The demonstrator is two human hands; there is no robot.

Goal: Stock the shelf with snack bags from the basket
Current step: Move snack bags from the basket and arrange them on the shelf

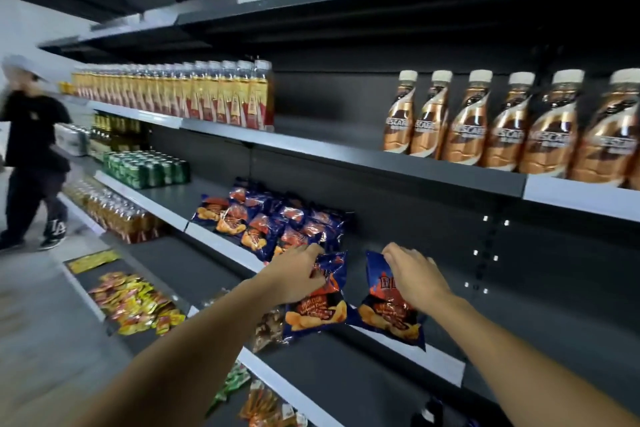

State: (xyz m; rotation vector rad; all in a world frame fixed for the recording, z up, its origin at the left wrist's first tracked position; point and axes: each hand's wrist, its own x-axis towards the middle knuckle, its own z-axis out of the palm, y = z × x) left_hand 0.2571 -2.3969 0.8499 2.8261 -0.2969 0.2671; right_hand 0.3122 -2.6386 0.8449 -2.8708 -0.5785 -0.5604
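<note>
On the shelf (388,350), the left hand (299,274) grips one blue bag (313,308) while the right hand (412,274) holds another (391,312). More bags (273,222) lie just behind them.

Two snack bags (313,302) side by side on shelf (381,354) edge.

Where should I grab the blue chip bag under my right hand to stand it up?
Pinch the blue chip bag by its crimped top edge, from above, where the right hand sits. That seam is flat; the puffed body below would crush.
</note>
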